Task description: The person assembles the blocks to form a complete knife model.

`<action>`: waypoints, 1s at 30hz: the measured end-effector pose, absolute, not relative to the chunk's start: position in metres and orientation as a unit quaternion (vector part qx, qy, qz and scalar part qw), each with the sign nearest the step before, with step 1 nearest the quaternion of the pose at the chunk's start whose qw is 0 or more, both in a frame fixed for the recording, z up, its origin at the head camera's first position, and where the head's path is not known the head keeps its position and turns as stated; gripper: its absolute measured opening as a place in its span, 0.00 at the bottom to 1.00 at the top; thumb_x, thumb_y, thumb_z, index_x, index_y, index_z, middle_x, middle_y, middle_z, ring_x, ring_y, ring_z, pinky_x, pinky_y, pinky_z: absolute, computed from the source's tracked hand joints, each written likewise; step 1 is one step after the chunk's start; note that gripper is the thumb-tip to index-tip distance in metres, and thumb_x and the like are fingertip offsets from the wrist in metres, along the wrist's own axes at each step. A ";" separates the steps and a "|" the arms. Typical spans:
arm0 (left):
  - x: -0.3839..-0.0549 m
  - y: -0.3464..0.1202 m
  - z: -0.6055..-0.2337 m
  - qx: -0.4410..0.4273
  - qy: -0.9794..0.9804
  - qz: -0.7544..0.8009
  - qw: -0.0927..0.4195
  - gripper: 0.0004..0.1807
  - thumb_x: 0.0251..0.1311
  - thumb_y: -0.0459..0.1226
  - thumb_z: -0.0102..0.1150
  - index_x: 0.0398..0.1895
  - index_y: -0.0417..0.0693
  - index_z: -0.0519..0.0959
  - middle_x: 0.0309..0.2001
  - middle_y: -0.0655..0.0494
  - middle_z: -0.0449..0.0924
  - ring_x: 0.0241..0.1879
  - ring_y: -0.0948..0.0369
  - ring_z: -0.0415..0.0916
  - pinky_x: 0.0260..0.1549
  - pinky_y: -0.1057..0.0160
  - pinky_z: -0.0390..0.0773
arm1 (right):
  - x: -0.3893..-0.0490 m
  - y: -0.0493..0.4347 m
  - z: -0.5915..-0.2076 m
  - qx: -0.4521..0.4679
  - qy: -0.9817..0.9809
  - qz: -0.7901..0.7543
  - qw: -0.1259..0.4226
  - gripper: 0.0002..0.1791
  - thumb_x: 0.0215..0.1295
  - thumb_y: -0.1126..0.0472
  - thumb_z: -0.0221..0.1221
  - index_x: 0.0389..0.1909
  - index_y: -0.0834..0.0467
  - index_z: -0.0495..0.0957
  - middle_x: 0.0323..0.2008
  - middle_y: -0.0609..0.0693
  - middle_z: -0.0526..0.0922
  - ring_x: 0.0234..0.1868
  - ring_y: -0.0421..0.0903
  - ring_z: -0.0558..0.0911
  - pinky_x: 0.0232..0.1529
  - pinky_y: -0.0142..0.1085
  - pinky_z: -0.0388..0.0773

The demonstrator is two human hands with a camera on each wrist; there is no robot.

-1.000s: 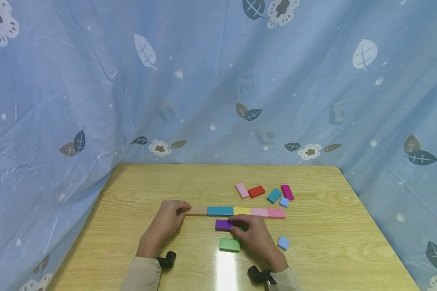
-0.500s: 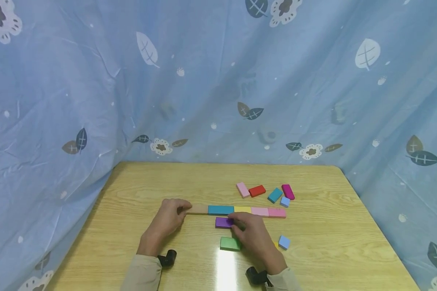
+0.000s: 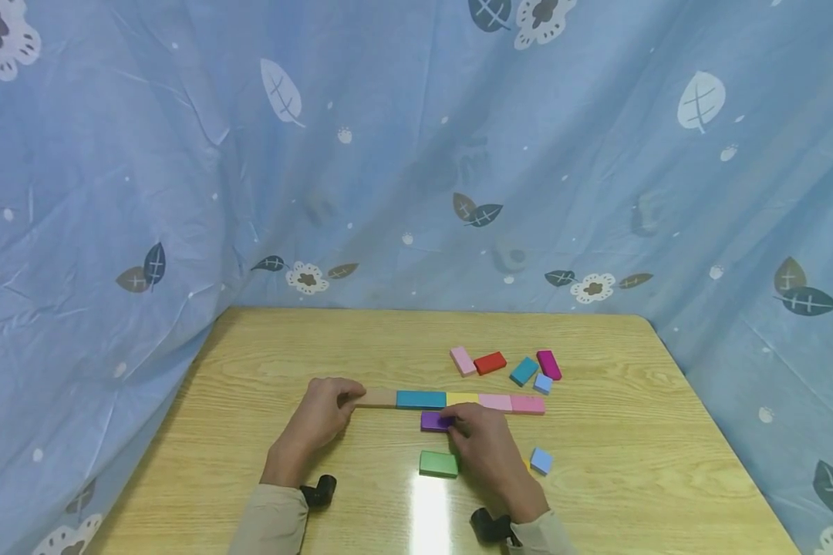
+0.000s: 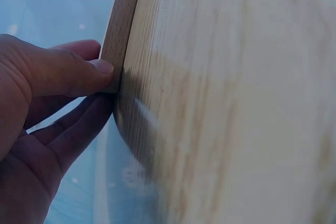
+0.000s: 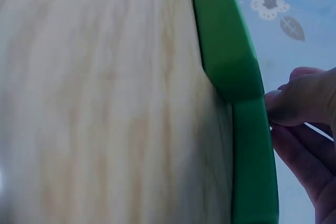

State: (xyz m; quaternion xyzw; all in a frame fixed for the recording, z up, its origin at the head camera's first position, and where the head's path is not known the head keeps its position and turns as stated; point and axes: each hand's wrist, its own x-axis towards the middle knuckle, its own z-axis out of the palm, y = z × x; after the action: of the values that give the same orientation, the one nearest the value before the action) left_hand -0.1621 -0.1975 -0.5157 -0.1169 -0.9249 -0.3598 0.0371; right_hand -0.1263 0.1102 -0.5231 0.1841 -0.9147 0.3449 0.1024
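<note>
My left hand (image 3: 328,410) pinches the left end of a plain wooden block (image 3: 378,398), its thumb (image 4: 102,69) on the near side in the left wrist view. From that block a straight row runs right: a blue block (image 3: 420,400), a yellow block (image 3: 462,398), a light pink block (image 3: 495,402) and a pink block (image 3: 528,405). Just in front of the row, my right hand (image 3: 484,441) pinches the right part of a purple block (image 3: 433,421). In the right wrist view, green blocks (image 5: 254,166) stand before its fingers and hide what they hold.
A light green block (image 3: 439,464) lies nearer me. Right of my right wrist are a light blue cube (image 3: 541,461) and a mostly hidden yellow piece (image 3: 527,465). Behind the row lie a red block (image 3: 490,363), a teal block (image 3: 524,371) and several others. Curtains surround the table (image 3: 284,339).
The purple block has slid a little to the right along with my right fingers. My left hand stays on the wooden block, and the row keeps its place.
</note>
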 end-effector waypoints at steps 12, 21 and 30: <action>-0.163 -0.197 -0.515 -0.115 -0.925 -0.361 0.037 0.14 0.64 0.22 0.72 0.48 0.44 0.93 0.50 0.50 0.93 0.55 0.48 0.90 0.55 0.50 0.91 | -0.124 0.134 -0.522 0.157 -0.932 0.294 0.144 0.16 0.58 0.75 0.77 0.43 0.55 0.94 0.42 0.48 0.95 0.46 0.45 0.93 0.49 0.45 0.93; -0.163 -0.198 -0.517 -0.112 -0.925 -0.362 0.034 0.15 0.64 0.22 0.73 0.49 0.45 0.93 0.51 0.50 0.93 0.57 0.48 0.90 0.57 0.50 0.91 | -0.126 0.145 -0.520 0.152 -0.938 0.281 0.137 0.16 0.58 0.77 0.76 0.43 0.57 0.93 0.42 0.51 0.95 0.46 0.47 0.93 0.49 0.46 0.93; -0.162 -0.198 -0.516 -0.117 -0.925 -0.361 0.033 0.15 0.64 0.21 0.72 0.49 0.44 0.93 0.51 0.49 0.93 0.56 0.47 0.90 0.57 0.49 0.90 | -0.128 0.146 -0.523 0.153 -0.938 0.277 0.142 0.15 0.58 0.76 0.76 0.43 0.57 0.93 0.42 0.51 0.94 0.47 0.48 0.93 0.49 0.45 0.93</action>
State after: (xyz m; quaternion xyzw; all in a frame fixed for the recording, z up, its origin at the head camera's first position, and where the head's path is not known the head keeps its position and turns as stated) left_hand -0.1619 -0.1978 -0.5157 -0.1169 -0.9247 -0.3608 0.0334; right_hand -0.1278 0.1461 -0.5227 0.1533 -0.9378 0.2771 0.1421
